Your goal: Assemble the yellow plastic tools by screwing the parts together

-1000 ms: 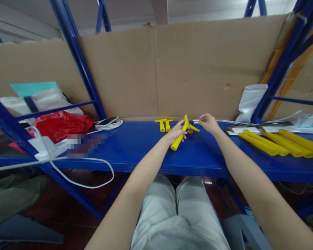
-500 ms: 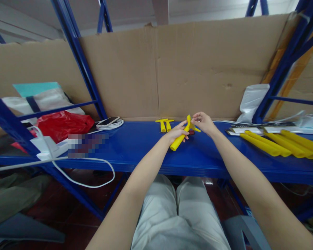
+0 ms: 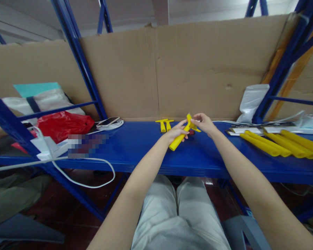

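Note:
A yellow T-shaped tool [image 3: 177,141] is held at a slant above the blue shelf, its round handle end pointing down toward me. My left hand [image 3: 176,133] wraps round the handle just below the head. At the crosspiece, my right hand [image 3: 202,122] pinches the tool's upper part, its fingertips partly hidden behind the yellow edge. A small dark red object [image 3: 192,132] lies behind the tool, mostly covered. Two smaller-looking yellow T-shaped tools [image 3: 162,125] lie side by side near the cardboard, left of my hands.
Several yellow tubes [image 3: 261,143] lie at the right on the blue shelf [image 3: 135,152]. A phone [image 3: 108,121] rests on a coiled white cable at the left, near a red plastic bag [image 3: 65,125]. Cardboard [image 3: 198,69] walls off the back. A white pouch [image 3: 253,102] leans at the right post.
My right fingers have closed in on the head of the yellow tool, and the head has turned slightly. My left hand keeps its hold, almost in place.

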{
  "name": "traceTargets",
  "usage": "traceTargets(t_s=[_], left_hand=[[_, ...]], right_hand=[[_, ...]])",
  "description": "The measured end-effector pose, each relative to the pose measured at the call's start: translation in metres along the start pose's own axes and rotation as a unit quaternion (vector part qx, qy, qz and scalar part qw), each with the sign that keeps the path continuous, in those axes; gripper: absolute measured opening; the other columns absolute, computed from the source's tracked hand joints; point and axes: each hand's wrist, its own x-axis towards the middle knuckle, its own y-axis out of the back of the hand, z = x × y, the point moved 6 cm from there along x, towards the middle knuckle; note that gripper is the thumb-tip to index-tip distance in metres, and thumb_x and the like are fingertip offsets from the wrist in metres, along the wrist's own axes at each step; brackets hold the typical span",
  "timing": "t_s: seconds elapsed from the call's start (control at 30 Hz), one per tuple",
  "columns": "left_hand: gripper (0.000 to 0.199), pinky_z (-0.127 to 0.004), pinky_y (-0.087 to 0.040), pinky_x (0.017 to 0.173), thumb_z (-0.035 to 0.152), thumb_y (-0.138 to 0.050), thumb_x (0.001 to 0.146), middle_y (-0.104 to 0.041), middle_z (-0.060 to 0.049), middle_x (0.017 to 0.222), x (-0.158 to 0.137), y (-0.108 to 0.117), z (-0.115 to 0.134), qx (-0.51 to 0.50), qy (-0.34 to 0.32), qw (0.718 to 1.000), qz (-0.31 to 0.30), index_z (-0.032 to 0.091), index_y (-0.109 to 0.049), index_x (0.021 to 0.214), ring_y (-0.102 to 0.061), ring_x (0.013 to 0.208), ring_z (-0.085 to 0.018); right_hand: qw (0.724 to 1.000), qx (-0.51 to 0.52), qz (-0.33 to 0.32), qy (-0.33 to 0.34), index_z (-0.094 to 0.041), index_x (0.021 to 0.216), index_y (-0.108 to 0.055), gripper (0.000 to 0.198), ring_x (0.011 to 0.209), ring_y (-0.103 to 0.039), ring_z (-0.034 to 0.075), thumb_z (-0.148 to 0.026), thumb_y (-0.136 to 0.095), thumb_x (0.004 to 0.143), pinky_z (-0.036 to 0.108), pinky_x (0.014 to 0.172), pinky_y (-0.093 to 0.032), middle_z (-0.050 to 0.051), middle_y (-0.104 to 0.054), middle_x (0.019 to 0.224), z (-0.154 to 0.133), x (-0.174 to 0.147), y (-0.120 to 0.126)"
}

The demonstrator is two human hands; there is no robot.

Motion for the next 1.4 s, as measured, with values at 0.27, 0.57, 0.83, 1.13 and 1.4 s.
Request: traceTargets(t_s=[0.27,0.57,0.83,1.13,1.4], left_hand=[[0.084,-0.018,-0.039,0.044,0.002,-0.054,0.071,-0.059,-0.001,0.091,-0.003,-0.002,0.007,-0.046,-0.023,0.999,-0.019,0.032,-0.026,0.144,-0.052,0.049,-0.005],[0.076,-0.016,-0.039,0.042,0.004,-0.055,0.074,-0.060,-0.002,0.092,0.003,0.006,0.004,-0.086,-0.018,0.994,0.062,0.031,-0.030,0.141,-0.053,0.048,-0.005],[0.081,-0.017,-0.042,0.044,-0.002,-0.049,0.075,-0.064,-0.007,0.105,0.004,0.030,-0.008,-0.115,0.042,0.964,0.236,0.032,-0.024,0.145,-0.056,0.047,-0.005],[0.079,-0.015,-0.041,0.043,-0.003,-0.048,0.076,-0.064,-0.006,0.104,0.002,0.033,-0.007,-0.128,0.039,0.958,0.253,0.034,-0.027,0.143,-0.056,0.048,-0.005],[0.076,-0.017,-0.042,0.043,0.000,-0.050,0.075,-0.063,-0.007,0.108,0.003,0.034,-0.008,-0.116,0.042,0.961,0.249,0.033,-0.032,0.141,-0.057,0.048,-0.005]], right_hand=[[0.999,-0.019,-0.023,-0.039,-0.016,0.101,-0.059,0.033,0.099,-0.061,0.019,-0.042,-0.058,0.082,0.037,0.089,-0.048,0.010,-0.065,0.109,-0.009,-0.009,-0.001],[0.972,-0.233,-0.019,-0.029,-0.012,0.120,-0.056,0.045,0.122,-0.048,0.029,-0.042,-0.052,0.086,0.044,0.100,-0.038,0.018,-0.057,0.126,-0.013,-0.009,0.003],[0.893,-0.372,-0.254,-0.003,-0.018,0.102,-0.067,0.039,0.107,-0.058,0.026,-0.049,-0.054,0.083,0.034,0.090,-0.044,0.012,-0.066,0.109,-0.001,-0.023,-0.026],[0.887,-0.356,-0.294,0.015,-0.017,0.105,-0.066,0.028,0.100,-0.063,0.024,-0.032,-0.056,0.084,0.031,0.087,-0.046,0.011,-0.067,0.109,0.002,-0.028,-0.028],[0.895,-0.345,-0.279,0.034,-0.017,0.097,-0.069,0.022,0.094,-0.063,0.021,-0.028,-0.058,0.083,0.028,0.083,-0.046,0.009,-0.069,0.101,0.003,-0.023,-0.023]])
